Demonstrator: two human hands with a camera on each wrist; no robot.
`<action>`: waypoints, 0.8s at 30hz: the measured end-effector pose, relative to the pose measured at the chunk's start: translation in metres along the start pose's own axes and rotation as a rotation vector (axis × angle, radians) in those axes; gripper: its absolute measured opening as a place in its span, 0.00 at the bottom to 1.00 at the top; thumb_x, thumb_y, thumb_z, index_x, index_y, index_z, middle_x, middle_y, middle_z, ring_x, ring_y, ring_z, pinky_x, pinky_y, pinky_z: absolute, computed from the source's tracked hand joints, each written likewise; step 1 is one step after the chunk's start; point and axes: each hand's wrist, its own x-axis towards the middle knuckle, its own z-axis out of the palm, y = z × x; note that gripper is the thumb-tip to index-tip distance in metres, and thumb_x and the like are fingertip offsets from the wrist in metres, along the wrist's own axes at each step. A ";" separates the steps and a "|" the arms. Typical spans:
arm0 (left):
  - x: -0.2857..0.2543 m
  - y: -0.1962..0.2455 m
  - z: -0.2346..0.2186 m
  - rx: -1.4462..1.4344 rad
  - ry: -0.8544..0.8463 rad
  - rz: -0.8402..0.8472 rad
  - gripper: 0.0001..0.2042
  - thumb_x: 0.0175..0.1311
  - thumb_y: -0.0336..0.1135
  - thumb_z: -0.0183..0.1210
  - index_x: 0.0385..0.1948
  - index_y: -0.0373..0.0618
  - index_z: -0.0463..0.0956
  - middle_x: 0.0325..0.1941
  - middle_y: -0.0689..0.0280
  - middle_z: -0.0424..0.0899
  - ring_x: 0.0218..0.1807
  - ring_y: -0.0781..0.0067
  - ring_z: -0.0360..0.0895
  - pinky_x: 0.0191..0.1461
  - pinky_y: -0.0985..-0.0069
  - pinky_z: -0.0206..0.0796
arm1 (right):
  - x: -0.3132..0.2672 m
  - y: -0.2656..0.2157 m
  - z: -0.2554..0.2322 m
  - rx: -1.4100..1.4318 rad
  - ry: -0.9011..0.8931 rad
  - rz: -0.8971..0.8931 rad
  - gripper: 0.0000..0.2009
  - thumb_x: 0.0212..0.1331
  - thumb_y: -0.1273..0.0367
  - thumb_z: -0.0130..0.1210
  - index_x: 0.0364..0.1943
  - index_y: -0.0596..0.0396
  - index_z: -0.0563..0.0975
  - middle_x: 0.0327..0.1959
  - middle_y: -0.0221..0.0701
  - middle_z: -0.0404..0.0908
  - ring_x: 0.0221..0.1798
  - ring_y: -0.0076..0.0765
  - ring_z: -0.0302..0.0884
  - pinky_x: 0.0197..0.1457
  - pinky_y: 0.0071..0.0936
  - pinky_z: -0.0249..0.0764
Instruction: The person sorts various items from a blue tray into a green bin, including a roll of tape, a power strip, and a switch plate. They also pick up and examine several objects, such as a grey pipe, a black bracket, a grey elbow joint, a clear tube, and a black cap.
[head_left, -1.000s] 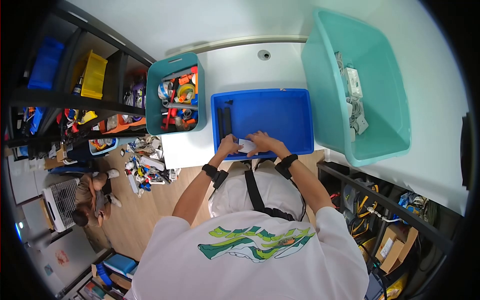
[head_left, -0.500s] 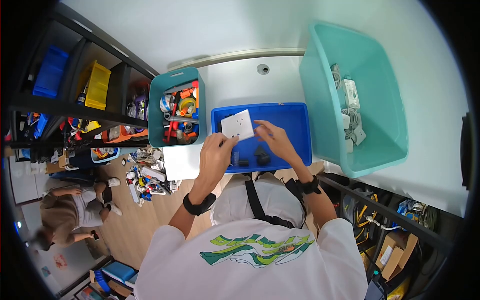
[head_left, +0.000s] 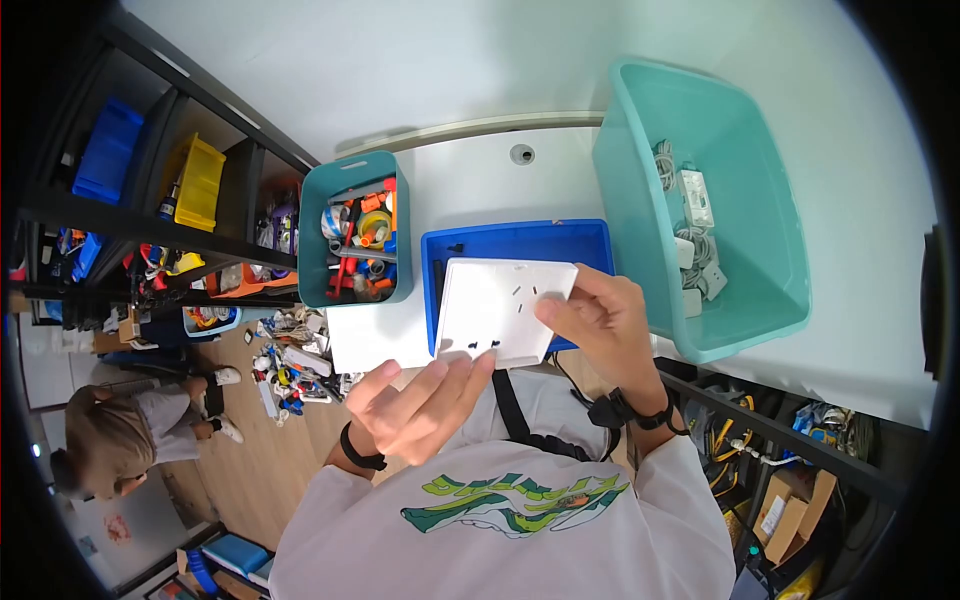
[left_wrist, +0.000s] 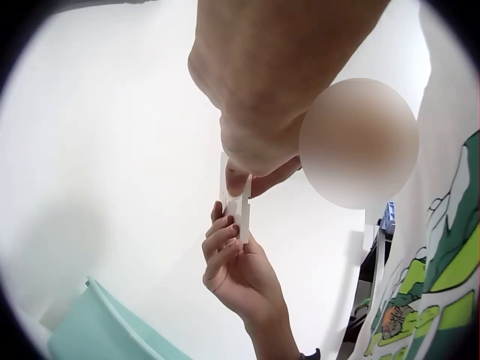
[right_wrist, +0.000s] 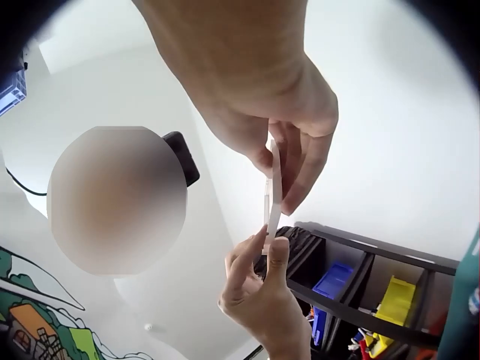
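Observation:
A white socket plate [head_left: 490,305] with slots is held up above the near part of the blue tray [head_left: 520,232]. The right hand [head_left: 612,325] pinches its right edge, thumb on the slotted face and fingers behind. At the lower left edge, the left hand [head_left: 420,405] touches the plate with its fingertips, near two small dark marks. The right wrist view shows the plate [right_wrist: 275,187] edge-on between the right hand [right_wrist: 274,105] above and the left hand [right_wrist: 266,304] below. In the left wrist view the plate [left_wrist: 244,217] also appears edge-on, with the right hand [left_wrist: 244,281] below it.
Left of the tray stands a teal bin [head_left: 355,285] of tools and orange parts. A large mint tub [head_left: 760,250] with white adaptors and cables is on the right. Shelving [head_left: 235,190] fills the left side, with mixed parts [head_left: 300,350] and a person [head_left: 110,430] on the floor.
Both hands have risen from inside the tray toward the body with the plate, which now looks larger. The right hand has taken hold of its right edge. The person at left has shifted.

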 end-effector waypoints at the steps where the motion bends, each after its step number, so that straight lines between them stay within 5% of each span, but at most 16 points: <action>1: 0.000 0.000 0.000 0.003 0.059 -0.003 0.10 0.51 0.38 0.67 0.36 0.64 0.91 0.37 0.82 0.85 0.50 0.82 0.78 0.70 0.64 0.61 | -0.002 -0.002 -0.001 0.004 0.001 0.001 0.11 0.67 0.69 0.63 0.39 0.68 0.80 0.31 0.32 0.86 0.31 0.14 0.78 0.33 0.16 0.74; 6: 0.001 -0.006 0.018 -0.001 0.278 -0.018 0.15 0.54 0.45 0.69 0.45 0.64 0.89 0.41 0.76 0.86 0.57 0.75 0.76 0.63 0.63 0.67 | -0.008 -0.005 -0.005 -0.203 0.032 -0.145 0.07 0.61 0.74 0.66 0.37 0.65 0.82 0.31 0.38 0.87 0.32 0.19 0.83 0.34 0.17 0.76; 7: 0.003 -0.004 0.026 -0.092 0.384 -0.200 0.20 0.58 0.50 0.68 0.51 0.58 0.85 0.44 0.69 0.86 0.59 0.72 0.75 0.58 0.65 0.70 | -0.006 -0.006 -0.004 -0.202 0.035 -0.146 0.07 0.61 0.74 0.66 0.37 0.65 0.82 0.31 0.38 0.87 0.32 0.19 0.83 0.34 0.17 0.76; 8: 0.005 -0.003 0.029 -0.183 0.488 -0.384 0.26 0.61 0.56 0.67 0.58 0.53 0.81 0.47 0.63 0.86 0.60 0.69 0.75 0.53 0.66 0.74 | -0.003 -0.006 -0.002 -0.298 0.085 -0.361 0.07 0.58 0.75 0.66 0.38 0.64 0.83 0.34 0.39 0.87 0.36 0.26 0.86 0.39 0.21 0.80; 9: 0.004 -0.002 0.016 -0.314 0.329 -0.533 0.37 0.65 0.63 0.61 0.65 0.41 0.70 0.52 0.50 0.83 0.55 0.65 0.79 0.48 0.66 0.77 | 0.000 -0.007 -0.002 -0.393 0.135 -0.576 0.09 0.54 0.77 0.67 0.40 0.63 0.84 0.37 0.41 0.88 0.40 0.33 0.89 0.43 0.26 0.85; 10: 0.005 -0.001 0.012 -0.313 0.326 -0.533 0.37 0.65 0.63 0.61 0.65 0.41 0.70 0.52 0.50 0.83 0.55 0.65 0.79 0.48 0.66 0.77 | 0.001 -0.009 -0.001 -0.390 0.136 -0.574 0.09 0.54 0.77 0.67 0.40 0.63 0.84 0.37 0.41 0.88 0.40 0.33 0.89 0.43 0.26 0.85; 12: 0.015 0.002 0.003 -0.972 0.009 -0.988 0.37 0.65 0.63 0.60 0.60 0.32 0.73 0.56 0.48 0.81 0.47 0.65 0.84 0.49 0.65 0.78 | 0.002 -0.011 -0.002 -0.665 0.162 -0.888 0.13 0.48 0.78 0.68 0.41 0.62 0.86 0.44 0.44 0.87 0.48 0.47 0.88 0.53 0.40 0.87; 13: 0.019 -0.004 0.002 -0.984 -0.096 -0.951 0.35 0.67 0.60 0.60 0.57 0.31 0.76 0.57 0.47 0.81 0.45 0.62 0.87 0.49 0.69 0.79 | 0.000 -0.008 -0.007 -0.757 0.115 -0.966 0.15 0.44 0.78 0.69 0.41 0.63 0.86 0.49 0.48 0.84 0.51 0.51 0.87 0.56 0.49 0.85; 16: 0.029 -0.005 0.008 -1.034 -0.055 -0.959 0.33 0.68 0.59 0.59 0.56 0.31 0.78 0.59 0.48 0.81 0.52 0.60 0.86 0.50 0.73 0.78 | -0.001 0.001 -0.012 -0.834 0.162 -1.104 0.16 0.43 0.78 0.69 0.41 0.63 0.86 0.52 0.49 0.82 0.52 0.52 0.86 0.56 0.49 0.85; 21: 0.019 -0.003 0.002 -1.181 -0.129 -0.999 0.32 0.70 0.49 0.63 0.61 0.24 0.72 0.60 0.47 0.82 0.56 0.59 0.84 0.63 0.67 0.72 | -0.004 -0.006 -0.020 -0.866 0.220 -1.026 0.17 0.43 0.80 0.68 0.42 0.62 0.86 0.51 0.47 0.82 0.50 0.49 0.87 0.52 0.42 0.87; 24: 0.006 -0.004 0.011 -1.121 -0.199 -0.994 0.27 0.71 0.42 0.62 0.62 0.26 0.72 0.52 0.48 0.86 0.49 0.62 0.86 0.54 0.68 0.76 | -0.014 -0.026 -0.025 -0.817 0.239 -0.763 0.23 0.39 0.83 0.64 0.47 0.63 0.85 0.47 0.46 0.84 0.45 0.43 0.88 0.45 0.33 0.88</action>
